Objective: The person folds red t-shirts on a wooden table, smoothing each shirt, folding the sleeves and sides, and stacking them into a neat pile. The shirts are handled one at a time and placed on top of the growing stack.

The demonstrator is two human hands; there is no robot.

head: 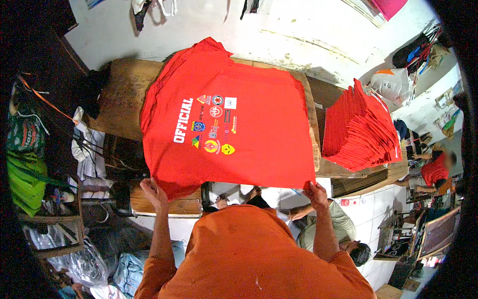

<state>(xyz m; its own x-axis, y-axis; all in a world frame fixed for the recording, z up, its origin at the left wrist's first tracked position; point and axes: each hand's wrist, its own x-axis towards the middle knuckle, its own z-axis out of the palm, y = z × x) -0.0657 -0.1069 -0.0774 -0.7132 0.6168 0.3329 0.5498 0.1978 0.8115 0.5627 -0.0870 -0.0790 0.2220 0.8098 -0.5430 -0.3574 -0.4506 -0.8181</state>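
A red T-shirt (261, 149) with white and coloured printing lies spread flat over more red shirts on a wooden table (125, 101). Its collar or shoulder end points left, and the straight hem edge runs along the right. My left hand (155, 194) pinches the near left edge of the shirt, by the sleeve. At the near right corner, my right hand (316, 193) grips the hem between thumb and fingers. To the right of the table stands a tall stack of folded red shirts (358, 130).
A person in a light green shirt (341, 220) sits low beside my right arm. Farther right is another person in red (435, 170). A white wall (283, 37) rises behind the table. Plastic bags (84, 261) lie at the lower left, and a wooden bench (168, 205) stands near my left hand.
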